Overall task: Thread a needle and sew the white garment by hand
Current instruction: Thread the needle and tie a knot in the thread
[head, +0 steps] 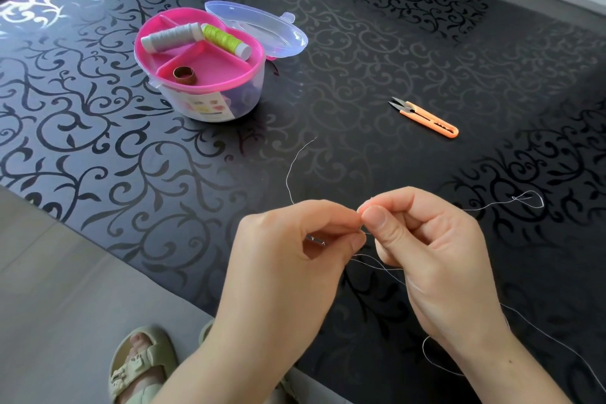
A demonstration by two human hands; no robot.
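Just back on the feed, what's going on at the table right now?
A person is working at threading. The left hand and right hand meet fingertip to fingertip over the black table, both pinching a white thread. A thin metal tip, likely the needle, shows between them; whether it is threaded cannot be told. Orange snips lie untouched further back. The open box holds a grey spool, a green spool and a thimble. No garment is in view.

bare table (328, 154) ahead, sewing box (203, 75) far left, snips (426, 118) right (loose thread (511, 202) trailing)
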